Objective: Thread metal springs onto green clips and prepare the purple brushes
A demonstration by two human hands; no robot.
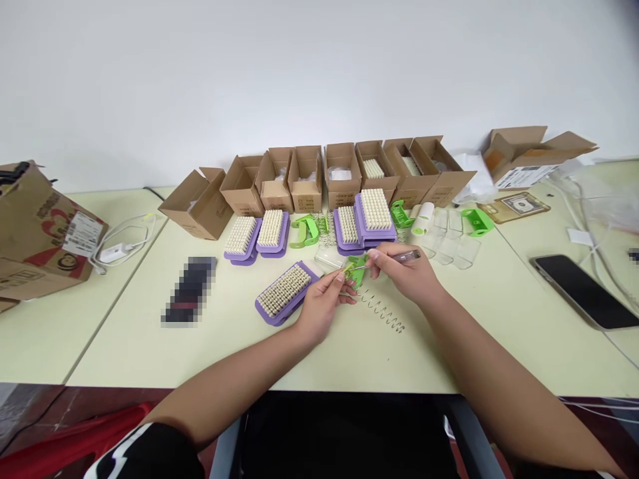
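My right hand (402, 271) grips a screwdriver (407, 257) with a clear handle, its thin shaft pointing left toward my left fingertips. With thumb and fingers pinched, my left hand (322, 303) holds a green plastic part (356, 271) by its left side, where the screwdriver tip meets it. My fingers partly hide that contact. A long coil spring (382, 310) stretches from below the green part toward the lower right. Left of my left hand lies a purple base with rows of cream pegs (284, 291). A clear plastic cover (329, 257) lies just behind my hands.
Behind stand several open cardboard boxes (305, 194) in a row. More purple peg blocks (376, 211), green frames (478, 222), springs (327, 229) and clear covers (463, 253) lie before them. Phones (589, 291) (190, 291) flank the work area; a large carton (44, 239) is far left.
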